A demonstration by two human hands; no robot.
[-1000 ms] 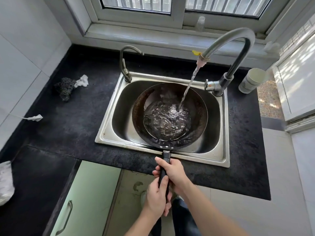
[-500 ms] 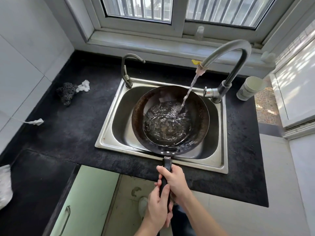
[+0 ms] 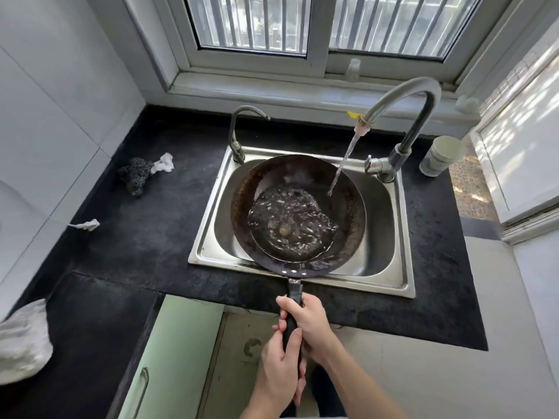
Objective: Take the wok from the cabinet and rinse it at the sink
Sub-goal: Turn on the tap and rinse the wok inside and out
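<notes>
A dark wok [image 3: 348,213] with a black handle hangs over the steel sink [image 3: 208,249], holding a pool of bubbly water. The tall faucet [image 3: 402,98] at the sink's right runs, and its stream lands on the wok's right inner wall. My right hand [image 3: 308,322] grips the handle nearer the wok. Just behind it, my left hand [image 3: 279,370] wraps the handle's end. The wok sits toward the sink's left and tilts a little.
A small second tap [image 3: 239,131] stands at the sink's back left. On the black counter [image 3: 145,231] lie a dark scrubber [image 3: 134,175] and white scraps. A white cup [image 3: 440,155] stands right of the faucet. A green cabinet door [image 3: 178,358] stands open below.
The wok has shifted left and toward me, so the stream now hits its right wall instead of the middle. The water pool has swirled. Both hands keep their grip.
</notes>
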